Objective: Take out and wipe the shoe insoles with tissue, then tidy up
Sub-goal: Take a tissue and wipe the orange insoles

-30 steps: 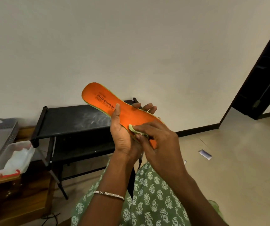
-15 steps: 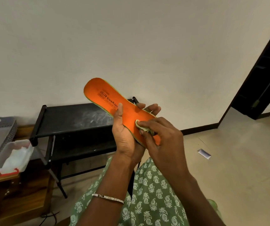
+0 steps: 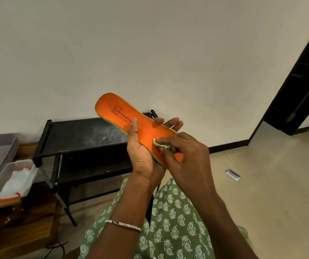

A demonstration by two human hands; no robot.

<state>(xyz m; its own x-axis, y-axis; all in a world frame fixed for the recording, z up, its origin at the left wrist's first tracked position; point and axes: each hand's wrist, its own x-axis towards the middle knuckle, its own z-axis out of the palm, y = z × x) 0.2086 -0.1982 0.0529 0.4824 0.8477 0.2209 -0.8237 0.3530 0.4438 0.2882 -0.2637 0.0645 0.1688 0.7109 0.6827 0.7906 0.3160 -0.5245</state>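
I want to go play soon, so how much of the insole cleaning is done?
Done: the orange insole is out of its shoe, gripped in the left hand. In hand: the right hand pinches a wad of tissue against the insole's lower part, mid-wipe. Left: finishing this wipe, any other insole (none in view), then tidying, such as the paper scrap on the floor.
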